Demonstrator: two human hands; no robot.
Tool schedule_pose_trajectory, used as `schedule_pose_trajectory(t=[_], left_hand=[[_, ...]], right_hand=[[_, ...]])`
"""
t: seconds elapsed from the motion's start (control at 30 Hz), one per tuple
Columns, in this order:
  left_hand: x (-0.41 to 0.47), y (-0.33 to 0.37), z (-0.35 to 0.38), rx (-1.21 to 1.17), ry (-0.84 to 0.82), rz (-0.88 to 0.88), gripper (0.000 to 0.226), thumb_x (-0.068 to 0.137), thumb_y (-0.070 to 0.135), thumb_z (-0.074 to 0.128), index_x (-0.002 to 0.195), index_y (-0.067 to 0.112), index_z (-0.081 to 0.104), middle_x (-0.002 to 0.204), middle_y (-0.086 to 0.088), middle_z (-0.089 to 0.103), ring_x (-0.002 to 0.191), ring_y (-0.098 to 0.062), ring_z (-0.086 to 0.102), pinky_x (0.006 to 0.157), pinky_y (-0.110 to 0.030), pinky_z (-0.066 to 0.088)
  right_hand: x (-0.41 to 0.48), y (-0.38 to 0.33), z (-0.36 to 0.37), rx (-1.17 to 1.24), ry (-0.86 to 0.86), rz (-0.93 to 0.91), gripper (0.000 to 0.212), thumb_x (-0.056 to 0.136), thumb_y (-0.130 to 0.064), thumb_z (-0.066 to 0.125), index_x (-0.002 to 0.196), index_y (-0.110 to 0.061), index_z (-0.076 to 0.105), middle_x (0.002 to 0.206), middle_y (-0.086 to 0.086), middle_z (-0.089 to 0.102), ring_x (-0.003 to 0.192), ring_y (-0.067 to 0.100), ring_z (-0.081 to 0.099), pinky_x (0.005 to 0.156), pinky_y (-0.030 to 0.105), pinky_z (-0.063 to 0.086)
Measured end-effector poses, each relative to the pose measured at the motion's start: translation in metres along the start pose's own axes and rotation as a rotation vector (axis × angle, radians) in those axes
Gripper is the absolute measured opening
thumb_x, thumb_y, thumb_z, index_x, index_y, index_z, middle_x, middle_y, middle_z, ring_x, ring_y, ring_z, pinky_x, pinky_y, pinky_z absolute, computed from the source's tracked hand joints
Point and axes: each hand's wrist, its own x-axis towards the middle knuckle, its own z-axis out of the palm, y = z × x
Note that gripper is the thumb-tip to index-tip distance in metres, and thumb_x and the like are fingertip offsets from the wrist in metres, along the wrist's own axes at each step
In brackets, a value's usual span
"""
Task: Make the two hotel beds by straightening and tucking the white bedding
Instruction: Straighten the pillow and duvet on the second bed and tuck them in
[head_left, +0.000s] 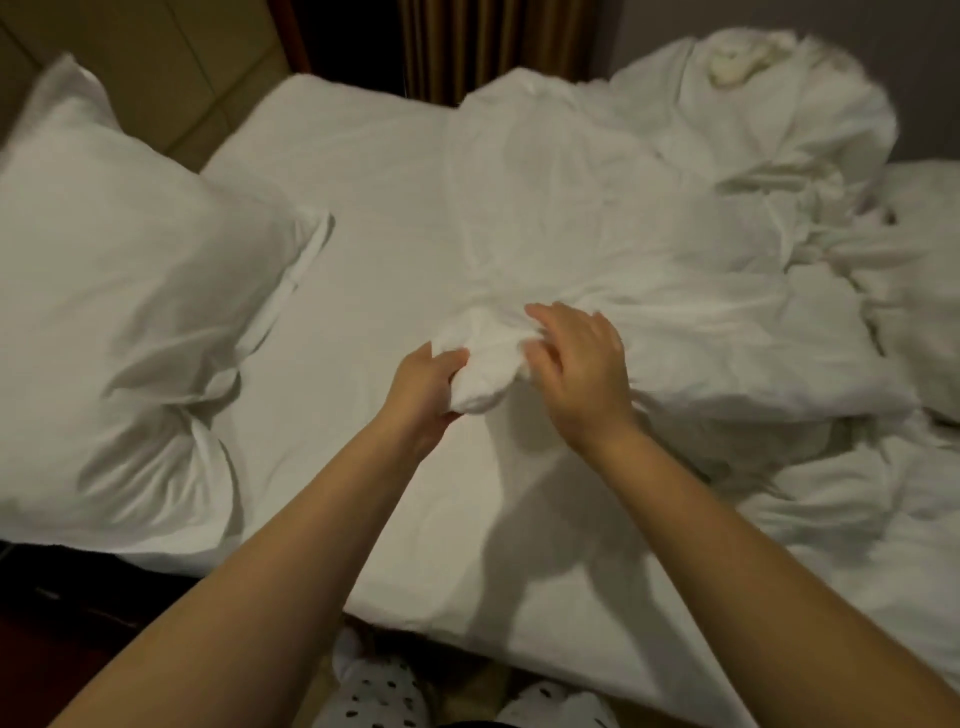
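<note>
Both my bare arms reach out over the bed. My left hand (423, 389) curls thumb and fingers round a bunched corner of the crumpled white duvet (649, 291). My right hand (582, 374) lies beside it, fingers loosely spread, touching the same fold. The duvet is heaped on the right of the smooth white bed sheet (363, 223). A plump white pillow (114, 291) sits at the left, near the tan padded headboard (171, 67). Brown pleated curtains (467, 41) hang beyond.

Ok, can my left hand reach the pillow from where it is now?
Probably yes. The left hand grips the bunched duvet corner, and only flat sheet lies between it and the pillow to its left. It would need to let go first.
</note>
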Motion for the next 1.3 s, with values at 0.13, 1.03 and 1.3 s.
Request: schedule_pose_trajectory(t=[0.13, 1.03, 1.3], left_hand=[[-0.013, 0.053, -0.071, 0.218, -0.054, 0.162, 0.029, 0.089, -0.001, 0.043, 0.106, 0.009, 0.063, 0.09, -0.01, 0.067, 0.072, -0.02, 0.063, 0.049, -0.023, 0.047], [0.074, 0.124, -0.447, 0.776, 0.685, 0.055, 0.051, 0.096, 0.043, 0.048, 0.138, 0.014, 0.043, 0.134, -0.011, 0.051, 0.12, -0.028, 0.05, 0.099, -0.037, 0.039], [0.2, 0.175, -0.521, 1.049, 0.655, -0.086, 0.091, 0.083, 0.066, 0.051, 0.151, 0.023, 0.008, 0.156, -0.012, 0.016, 0.142, -0.031, 0.019, 0.111, -0.049, 0.023]], right_hand=[[-0.02, -0.066, 0.032, -0.108, -0.101, -0.054, 0.057, 0.095, -0.06, 0.028, 0.135, -0.022, 0.042, 0.136, 0.007, 0.056, 0.127, 0.022, 0.04, 0.107, 0.043, 0.022], [0.111, -0.25, 0.29, 0.146, -0.486, 0.231, 0.038, 0.103, -0.034, 0.032, 0.096, -0.007, 0.058, 0.093, 0.018, 0.065, 0.09, 0.037, 0.061, 0.066, 0.031, 0.032], [0.181, -0.254, 0.34, 0.109, -0.34, 0.38, 0.051, 0.083, -0.05, 0.023, 0.085, -0.01, 0.054, 0.089, 0.022, 0.064, 0.081, 0.036, 0.056, 0.067, 0.035, 0.035]])
